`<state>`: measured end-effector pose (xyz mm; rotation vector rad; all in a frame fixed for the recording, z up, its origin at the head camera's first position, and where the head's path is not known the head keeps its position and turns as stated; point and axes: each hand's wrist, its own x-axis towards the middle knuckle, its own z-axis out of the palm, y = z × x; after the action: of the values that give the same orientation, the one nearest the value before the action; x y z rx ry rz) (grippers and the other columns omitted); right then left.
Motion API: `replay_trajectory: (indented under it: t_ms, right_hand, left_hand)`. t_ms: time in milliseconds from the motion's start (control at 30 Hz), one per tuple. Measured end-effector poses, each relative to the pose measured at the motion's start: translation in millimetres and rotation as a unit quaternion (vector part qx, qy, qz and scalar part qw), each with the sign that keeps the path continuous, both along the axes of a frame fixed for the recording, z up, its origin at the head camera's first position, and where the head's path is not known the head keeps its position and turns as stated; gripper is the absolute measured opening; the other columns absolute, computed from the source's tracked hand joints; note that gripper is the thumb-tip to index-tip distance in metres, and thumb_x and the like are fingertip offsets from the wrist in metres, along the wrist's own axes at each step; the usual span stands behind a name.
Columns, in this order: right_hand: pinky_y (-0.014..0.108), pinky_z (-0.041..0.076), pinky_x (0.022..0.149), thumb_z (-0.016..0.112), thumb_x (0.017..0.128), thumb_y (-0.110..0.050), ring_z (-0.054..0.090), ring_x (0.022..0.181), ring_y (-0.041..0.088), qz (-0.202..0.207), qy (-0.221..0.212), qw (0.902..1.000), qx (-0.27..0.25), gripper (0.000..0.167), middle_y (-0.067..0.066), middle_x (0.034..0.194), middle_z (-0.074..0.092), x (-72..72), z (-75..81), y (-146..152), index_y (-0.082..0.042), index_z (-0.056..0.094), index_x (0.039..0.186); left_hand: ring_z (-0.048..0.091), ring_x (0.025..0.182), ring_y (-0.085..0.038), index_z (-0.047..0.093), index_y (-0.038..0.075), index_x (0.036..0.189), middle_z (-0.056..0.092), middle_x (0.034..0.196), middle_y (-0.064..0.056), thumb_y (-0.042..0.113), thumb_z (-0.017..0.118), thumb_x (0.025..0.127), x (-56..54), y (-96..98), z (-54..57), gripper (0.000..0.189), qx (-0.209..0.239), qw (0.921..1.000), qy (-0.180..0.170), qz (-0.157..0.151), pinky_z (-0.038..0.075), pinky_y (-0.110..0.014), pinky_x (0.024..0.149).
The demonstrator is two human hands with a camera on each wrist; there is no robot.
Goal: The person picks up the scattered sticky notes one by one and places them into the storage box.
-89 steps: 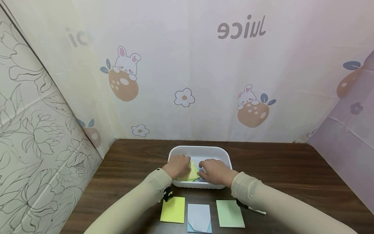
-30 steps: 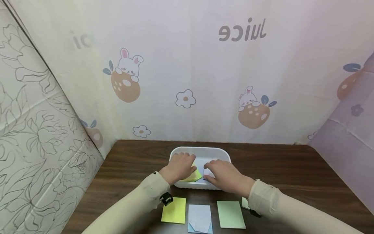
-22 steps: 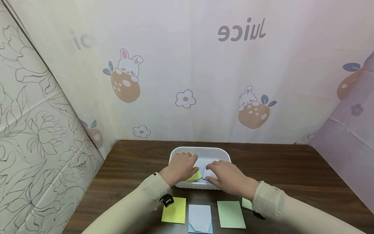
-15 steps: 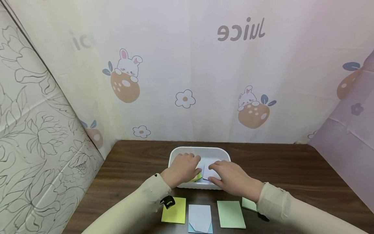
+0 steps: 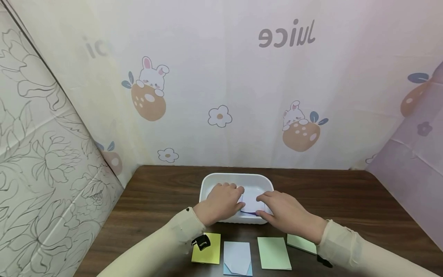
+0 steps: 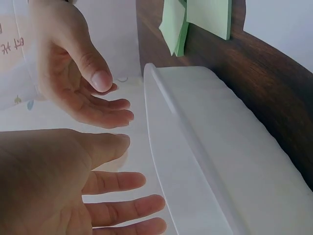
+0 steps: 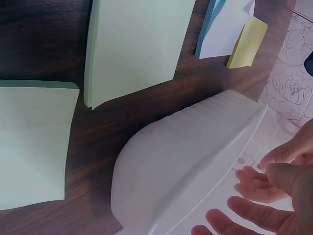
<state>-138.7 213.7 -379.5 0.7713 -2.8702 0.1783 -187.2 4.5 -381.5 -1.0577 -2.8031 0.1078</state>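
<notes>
My left hand [image 5: 223, 203] hovers over the left half of a white plastic tray [image 5: 236, 177], its fingers loosely bent. Across from it, my right hand [image 5: 285, 209] is at the tray's right side, thumb and fingers spread apart. Between the hands, a whitish sticky-note pad [image 5: 250, 202] with a purple front edge lies in the tray; the right thumb tip overlaps its front corner. Both wrist views show relaxed fingers with nothing gripped. In the left wrist view the tray wall [image 6: 220, 127] hides the notes inside. The left hand covers the tray's left part in the head view.
In front of the tray, a yellow pad [image 5: 212, 250], a white-and-blue pad [image 5: 237, 256] and a light green pad [image 5: 274, 253] lie in a row. Another green pad [image 5: 302, 244] is partly under the right forearm. A printed curtain [image 5: 221, 77] hangs behind the wooden table [image 5: 322, 192].
Both hands have moved right. The left hand now covers the yellow and green notes seen in the tray earlier. The right hand has drawn back, showing more of the whitish pad.
</notes>
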Motion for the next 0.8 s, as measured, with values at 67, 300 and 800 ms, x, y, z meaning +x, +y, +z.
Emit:
replay_trajectory:
  t_ms: [67,300,800]
  right_hand:
    - [0.038,0.056,0.076,0.074,0.091,-0.034,0.069,0.091,0.017,0.001,0.003,1.0000,-0.001,0.032,0.000,0.106,0.074,1.1,0.7,2.1,-0.012,0.072,0.114]
    - [0.038,0.056,0.076,0.074,0.090,-0.034,0.069,0.093,0.018,0.000,0.017,0.9998,-0.005,0.032,0.000,0.108,0.073,3.8,0.0,10.1,-0.012,0.071,0.114]
    - [0.037,0.056,0.075,0.075,0.090,-0.033,0.067,0.089,0.014,-0.012,0.011,0.9998,-0.008,0.034,0.001,0.110,0.073,7.1,-1.7,23.3,-0.011,0.071,0.115]
  left_hand:
    - [0.069,0.088,-0.019,0.067,0.016,0.114,0.071,0.098,-0.001,0.045,0.064,0.096,2.2,1.0,1.7,0.033,-0.003,1.0000,0.000,-0.001,0.054,-0.034,0.075]
    - [0.069,0.083,-0.016,0.067,0.018,0.113,0.071,0.093,0.001,0.045,0.066,0.096,10.7,4.6,6.4,0.032,-0.005,0.9996,0.016,-0.022,0.053,-0.030,0.069]
    - [0.068,0.085,-0.014,0.067,0.020,0.116,0.071,0.095,0.003,0.046,0.066,0.096,22.1,14.6,10.7,0.032,-0.002,0.9990,0.016,-0.042,0.052,-0.028,0.072]
